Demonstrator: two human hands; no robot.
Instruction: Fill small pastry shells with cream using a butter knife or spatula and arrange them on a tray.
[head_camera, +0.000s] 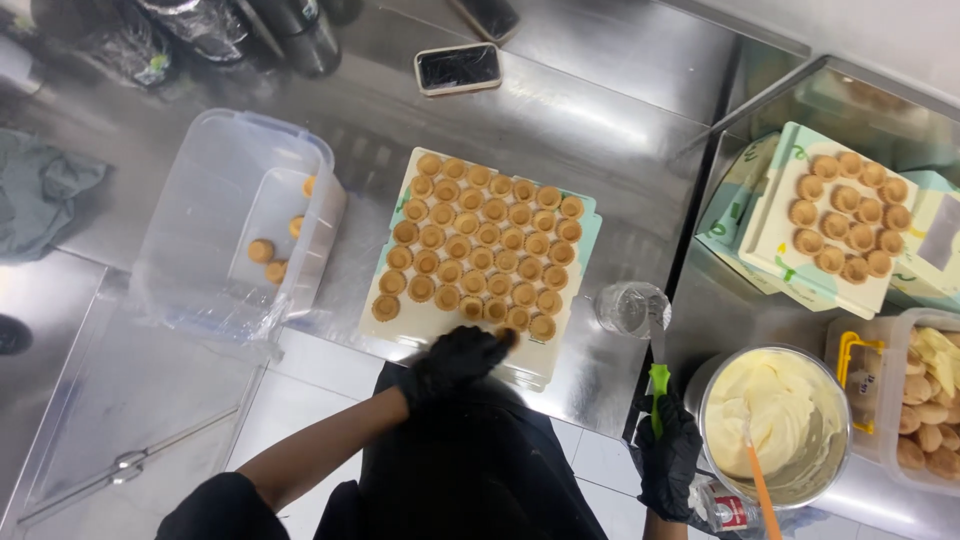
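Several small round tart shells (480, 240) stand in rows on a pale flat box (400, 325) on the steel counter. My left hand (455, 362), in a black glove, is at the box's near edge with a tart shell (508, 338) at its fingertips. My right hand (668, 450), also black-gloved, grips a green-handled utensil (658, 385) whose metal end points into a small clear cup (628, 305).
A clear plastic tub (215, 225) with a few shells sits at left. At right are a metal bowl of cream (775, 420) with an orange-handled spatula (762, 485), a second box of shells (845, 215), a container of biscuits (925, 400). A phone (458, 67) lies at the back.
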